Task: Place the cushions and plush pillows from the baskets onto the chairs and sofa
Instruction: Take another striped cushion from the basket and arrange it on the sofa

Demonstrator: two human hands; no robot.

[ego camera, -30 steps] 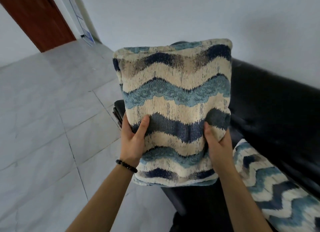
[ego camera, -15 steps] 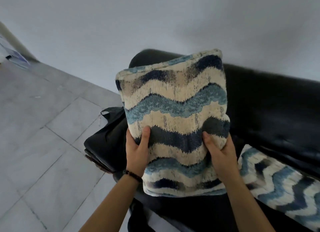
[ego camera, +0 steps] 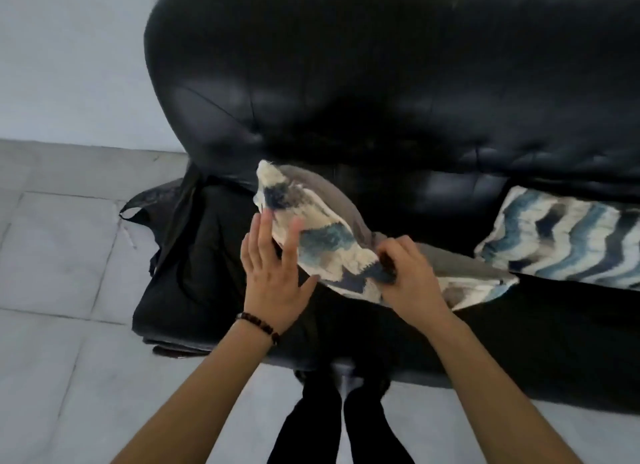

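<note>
A cushion (ego camera: 322,242) with blue, cream and grey wavy stripes lies tilted on the seat of the black leather sofa (ego camera: 381,93), its grey back turned up toward the backrest. My right hand (ego camera: 408,276) grips its near edge with curled fingers. My left hand (ego camera: 273,269) has straight fingers that touch the cushion's left side. A second cushion (ego camera: 561,242) of the same pattern lies flat on the seat at the right.
A black bag or cloth (ego camera: 180,256) is draped over the sofa's left end. Grey floor tiles (ego camera: 59,256) spread to the left. A white wall (ego camera: 76,58) stands behind. My dark-clad legs (ego camera: 343,425) stand at the sofa's front edge.
The cushion was held upright in both hands and now lies lowered on the sofa seat. My left hand has let go of its grip and opened. The view has tipped down toward the sofa.
</note>
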